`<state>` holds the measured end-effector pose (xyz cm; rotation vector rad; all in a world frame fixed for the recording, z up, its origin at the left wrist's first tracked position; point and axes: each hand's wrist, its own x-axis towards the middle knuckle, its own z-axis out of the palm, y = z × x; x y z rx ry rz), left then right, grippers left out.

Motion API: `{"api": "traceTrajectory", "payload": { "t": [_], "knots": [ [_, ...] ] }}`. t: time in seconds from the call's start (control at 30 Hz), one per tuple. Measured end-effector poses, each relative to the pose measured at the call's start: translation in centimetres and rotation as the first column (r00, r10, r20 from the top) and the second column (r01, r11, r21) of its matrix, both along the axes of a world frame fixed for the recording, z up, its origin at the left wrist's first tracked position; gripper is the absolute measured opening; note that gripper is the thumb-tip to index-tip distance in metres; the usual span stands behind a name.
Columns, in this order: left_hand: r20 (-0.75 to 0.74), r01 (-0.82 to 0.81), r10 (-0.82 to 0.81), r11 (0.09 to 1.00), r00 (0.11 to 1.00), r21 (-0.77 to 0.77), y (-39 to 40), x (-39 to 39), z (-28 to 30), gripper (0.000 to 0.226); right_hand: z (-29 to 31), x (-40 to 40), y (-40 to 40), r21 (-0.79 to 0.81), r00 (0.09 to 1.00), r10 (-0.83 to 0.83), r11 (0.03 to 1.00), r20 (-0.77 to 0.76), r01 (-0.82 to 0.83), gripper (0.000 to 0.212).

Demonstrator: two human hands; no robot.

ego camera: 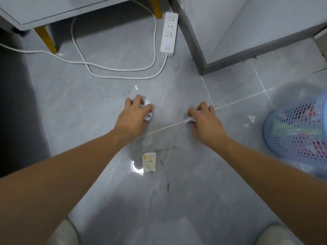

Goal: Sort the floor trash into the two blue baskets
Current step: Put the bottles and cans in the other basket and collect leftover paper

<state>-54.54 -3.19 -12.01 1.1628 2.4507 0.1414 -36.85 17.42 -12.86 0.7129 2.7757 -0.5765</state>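
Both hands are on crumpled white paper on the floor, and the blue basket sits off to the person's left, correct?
Not quite. In the head view the blue basket stands to the person's right. The left hand and right hand do each grip crumpled white paper on the floor.

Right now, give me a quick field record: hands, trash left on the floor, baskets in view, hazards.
left hand: grips a white paper wad on the floor
right hand: grips a second white wad on the floor
loose trash: one flat packet between the forearms, untouched
baskets in view: one blue basket at far right, colourful items inside; the other not in view
hazards: power strip and its cable lie beyond the hands
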Motion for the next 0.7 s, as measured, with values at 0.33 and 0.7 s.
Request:
{"api": "traceTrajectory", "payload": {
  "t": [0.33, 0.7],
  "knots": [
    [0.270, -0.427, 0.425, 0.902, 0.864, -0.055, -11.1, 9.5, 5.8, 0.017, 7.7, 12.9, -10.7, -0.356, 0.955, -0.236, 0.889, 0.181, 0.287, 0.029],
    [0.338, -0.656, 0.716, 0.696, 0.611, -0.291, -5.0, 14.7, 6.2, 0.039, 15.4, 19.4, -14.5, -0.452, 0.857, -0.326, 0.743, 0.399, 0.493, 0.061]
  ]
}}
